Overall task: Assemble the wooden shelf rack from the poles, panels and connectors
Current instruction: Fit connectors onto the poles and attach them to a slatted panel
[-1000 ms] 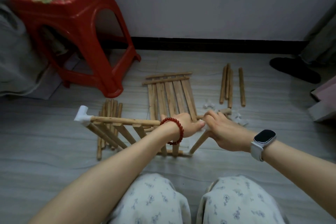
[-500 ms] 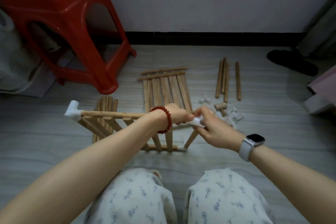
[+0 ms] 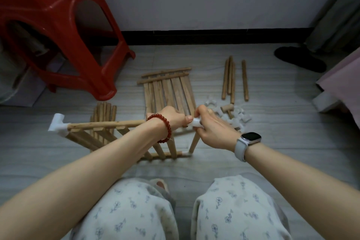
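The left hand [image 3: 173, 118], with a red bead bracelet [image 3: 162, 127] on its wrist, is curled round the right end of a horizontal wooden pole [image 3: 105, 124] at the top of a half-built rack panel [image 3: 109, 138] that stands tilted on the floor [image 3: 272, 154]. The right hand [image 3: 213, 129], wearing a smartwatch [image 3: 248, 139], pinches a white connector [image 3: 195, 122] at that pole end, touching the left fingertips. Another white connector [image 3: 57, 125] caps the pole's left end. Below the hands a short pole [image 3: 194, 142] slants down to a small white corner piece [image 3: 187, 153] on the floor. Just beyond the hands a slatted panel [image 3: 168, 91] lies flat; to its right are four loose poles [image 3: 232, 80], and nearer, a heap of white connectors [image 3: 236, 118] around a small wooden mallet [image 3: 228, 108]. A bundle of poles [image 3: 104, 110] lies behind the rack. A red plastic stool [image 3: 58, 25] stands far left.
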